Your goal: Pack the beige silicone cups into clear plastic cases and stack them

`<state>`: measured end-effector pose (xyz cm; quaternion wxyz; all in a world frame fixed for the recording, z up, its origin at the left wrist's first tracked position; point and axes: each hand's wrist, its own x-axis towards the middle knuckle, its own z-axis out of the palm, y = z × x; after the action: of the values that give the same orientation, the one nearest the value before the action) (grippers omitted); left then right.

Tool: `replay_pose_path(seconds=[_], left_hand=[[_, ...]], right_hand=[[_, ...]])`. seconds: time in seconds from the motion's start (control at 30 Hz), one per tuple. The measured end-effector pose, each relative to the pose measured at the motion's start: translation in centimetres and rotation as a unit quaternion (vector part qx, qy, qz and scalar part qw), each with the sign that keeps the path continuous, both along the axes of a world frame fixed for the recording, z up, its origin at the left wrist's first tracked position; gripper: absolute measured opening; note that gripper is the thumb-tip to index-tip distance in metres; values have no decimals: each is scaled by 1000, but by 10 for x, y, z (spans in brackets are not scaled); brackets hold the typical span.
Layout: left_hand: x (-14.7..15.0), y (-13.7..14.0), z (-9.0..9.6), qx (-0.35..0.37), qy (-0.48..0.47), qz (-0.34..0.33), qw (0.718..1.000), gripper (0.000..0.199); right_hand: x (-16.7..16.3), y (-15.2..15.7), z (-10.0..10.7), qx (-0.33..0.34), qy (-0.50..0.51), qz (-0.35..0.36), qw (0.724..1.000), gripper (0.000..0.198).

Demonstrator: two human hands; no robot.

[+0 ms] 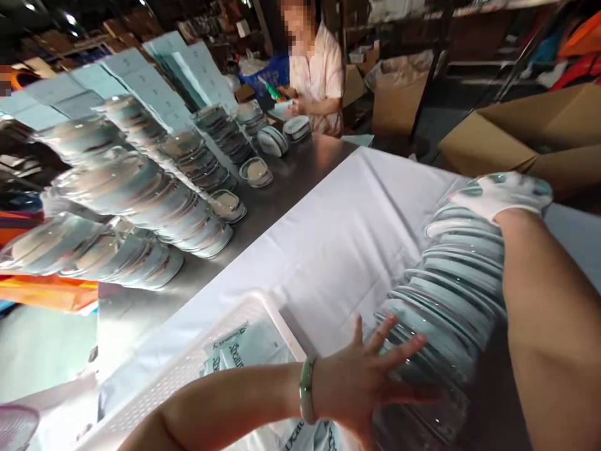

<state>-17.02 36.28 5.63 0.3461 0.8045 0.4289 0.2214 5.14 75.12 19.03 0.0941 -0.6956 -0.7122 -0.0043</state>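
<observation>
A tall leaning stack of clear-wrapped, pale green oval packets stands on the white-covered table at right. My right hand, in a white glove, lies across the top packet with its fingers spread over it. My bare left hand, with a green bangle at the wrist, is beside the lower end of the stack. Its fingers are spread apart, and the lower ones are blurred. Whether the left fingertips touch the wrapping I cannot tell.
A white plastic basket holds printed pale green sachets below my left forearm. More wrapped stacks stand on the metal table. Another person works beyond it. An open cardboard box sits at back right.
</observation>
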Motion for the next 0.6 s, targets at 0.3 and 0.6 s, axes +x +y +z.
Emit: replay_pose_path(seconds=[0.3, 0.6], left_hand=[[53, -44, -14, 8, 56, -44, 997, 81], [97, -271, -32, -44, 187, -144, 971, 113]], right_hand=[[28, -47, -27, -92, -37, -22, 995, 101], [86, -308, -91, -78, 1, -29, 997, 90]])
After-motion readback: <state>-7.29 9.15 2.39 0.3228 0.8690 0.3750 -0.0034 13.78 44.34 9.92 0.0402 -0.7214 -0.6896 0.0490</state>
